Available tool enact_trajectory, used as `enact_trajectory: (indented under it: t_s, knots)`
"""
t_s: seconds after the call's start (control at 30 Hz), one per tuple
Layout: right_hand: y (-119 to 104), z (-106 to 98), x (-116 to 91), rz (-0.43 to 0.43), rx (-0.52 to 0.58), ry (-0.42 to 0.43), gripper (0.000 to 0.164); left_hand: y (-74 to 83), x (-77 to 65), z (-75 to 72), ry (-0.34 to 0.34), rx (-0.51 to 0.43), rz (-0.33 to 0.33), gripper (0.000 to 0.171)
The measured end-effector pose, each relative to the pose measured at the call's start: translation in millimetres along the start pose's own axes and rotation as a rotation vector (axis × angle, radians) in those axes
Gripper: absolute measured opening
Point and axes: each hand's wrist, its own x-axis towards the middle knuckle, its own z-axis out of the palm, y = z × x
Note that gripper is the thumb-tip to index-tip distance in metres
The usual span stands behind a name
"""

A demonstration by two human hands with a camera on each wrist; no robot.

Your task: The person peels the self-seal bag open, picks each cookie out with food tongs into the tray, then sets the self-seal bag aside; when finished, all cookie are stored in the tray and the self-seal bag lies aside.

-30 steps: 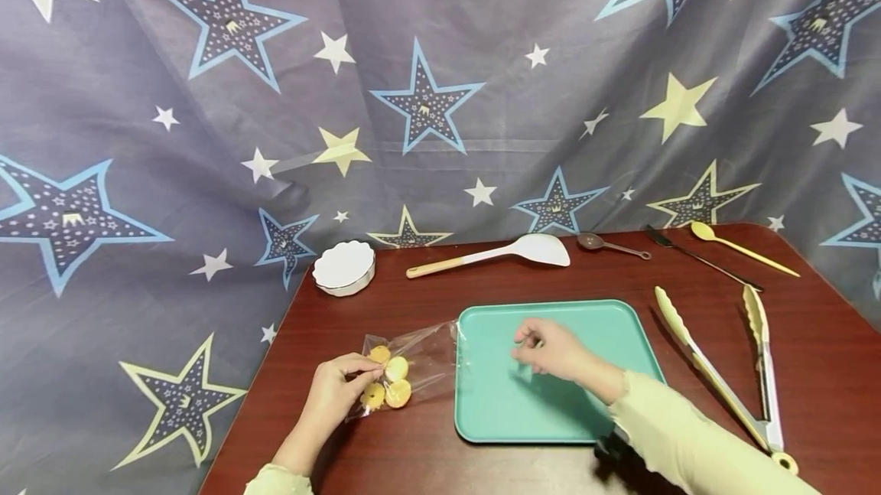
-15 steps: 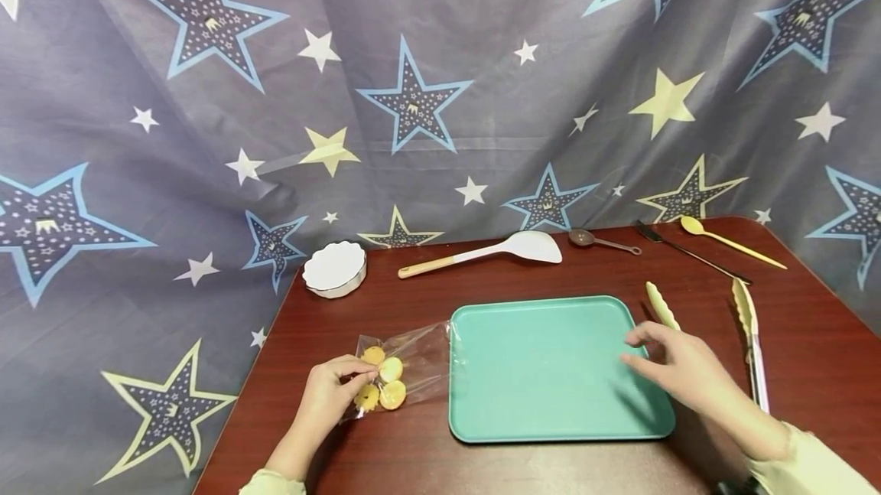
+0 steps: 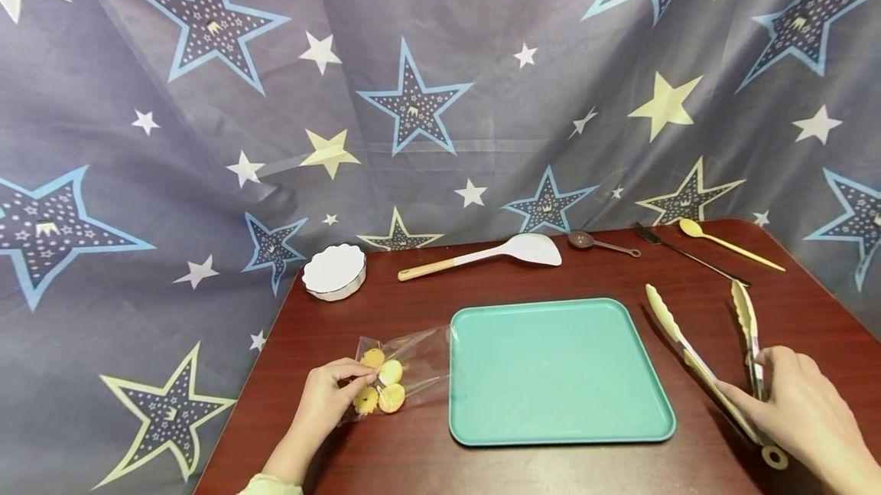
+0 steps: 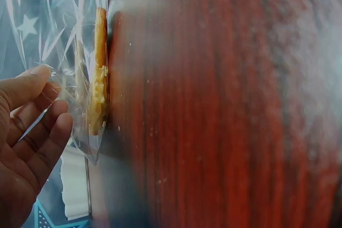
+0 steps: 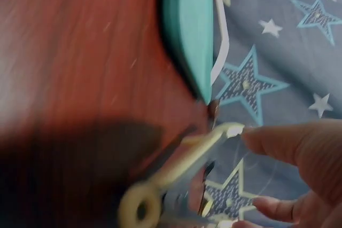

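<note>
In the head view my left hand (image 3: pixel 333 395) pinches a clear plastic bag (image 3: pixel 421 351) between thumb and fingers. Several round yellow cookies (image 3: pixel 392 397) lie inside it. The left wrist view shows the bag (image 4: pixel 80 41) edge-on, a cookie (image 4: pixel 100 89) near the table. At the right, my right hand (image 3: pixel 801 411) is spread about the metal tongs (image 3: pixel 702 372), which stand wide apart with cream tips. Its thumb is at the left arm, its fingers beside the right one. In the right wrist view, the thumb (image 5: pixel 283 140) meets the tongs (image 5: pixel 181 161); firm contact of the other fingers is unclear.
A turquoise tray (image 3: pixel 551 372) lies between the hands, the bag's end at its left rim. Along the back are a white fluted dish (image 3: pixel 335 273), a white spatula (image 3: pixel 526 249), a brown spoon (image 3: pixel 583 239), a black utensil (image 3: pixel 688 254) and a yellow spoon (image 3: pixel 729 242).
My right hand has moved from above the tray rightward to the tongs and come down around them. The left hand stays on the bag. The view has shifted slightly.
</note>
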Motion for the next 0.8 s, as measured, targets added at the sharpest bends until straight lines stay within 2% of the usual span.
enact_trajectory:
  t_s: [0.13,0.2,0.3,0.4,0.5,0.63,0.8]
  knots:
    - [16.4,4.8,5.0,0.025,-0.018,-0.124,0.091,-0.7,-1.0,-0.3,0.005,-0.004,-0.005,0.017]
    - [21.9,8.3,7.5,0.027,-0.012,-0.195,0.099,-0.5,-1.2,-0.4,0.006,-0.009,0.000,0.017]
    - [27.0,12.9,9.6,0.008,0.014,-0.259,0.096,0.4,-0.7,-0.7,0.004,-0.015,0.003,0.018]
    - [30.6,17.7,11.2,0.031,0.031,-0.313,0.096,1.3,-0.7,-0.7,0.003,-0.014,0.005,0.018]
    - [32.6,19.9,11.6,0.032,0.028,-0.340,0.097,1.8,-0.7,-0.6,-0.002,-0.012,0.003,0.017]
    - [33.4,19.8,7.6,-0.011,0.028,-0.324,0.080,1.9,-0.1,0.3,-0.008,-0.006,-0.002,0.018]
    - [30.5,18.3,4.6,-0.081,0.114,-0.286,0.048,1.6,-0.2,0.7,-0.006,-0.004,0.000,0.018]
